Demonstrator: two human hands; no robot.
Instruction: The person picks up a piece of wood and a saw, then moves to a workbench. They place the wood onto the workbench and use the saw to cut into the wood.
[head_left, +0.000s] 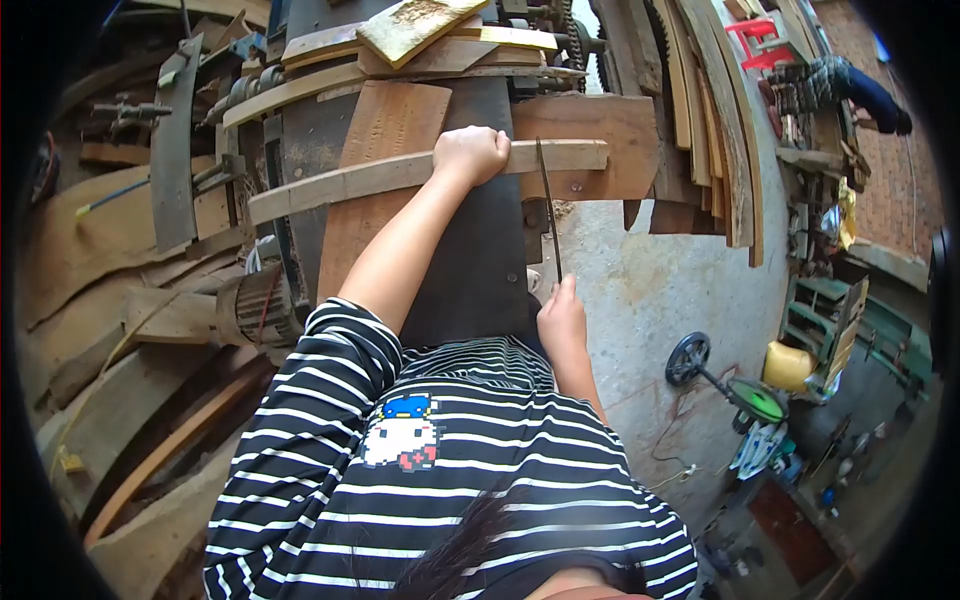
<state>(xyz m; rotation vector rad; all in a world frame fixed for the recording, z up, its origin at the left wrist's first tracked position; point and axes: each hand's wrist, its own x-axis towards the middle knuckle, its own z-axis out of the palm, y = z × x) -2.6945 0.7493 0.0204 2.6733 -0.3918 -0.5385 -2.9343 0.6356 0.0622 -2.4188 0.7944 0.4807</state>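
Observation:
A long, slightly bent wooden strip [360, 180] lies across the dark work table [460, 270] and brown boards. My left hand [472, 156] is closed around the strip, right of its middle. To the right of that hand, a thin saw [548, 205] crosses the strip near its right end, its blade touching the wood. My right hand [563, 318] grips the near end of the saw, which points away from me; the handle is hidden in the fingers. A brown board [590, 150] with a screw lies under the strip's right end.
Stacked wood pieces [420, 30] lie at the table's far side, beside a chain. Long planks [700, 120] stand at the right. A motor [258, 308] and curved boards are at the left. A wheeled tool [689, 358] rests on the floor. Another person [860, 95] is far right.

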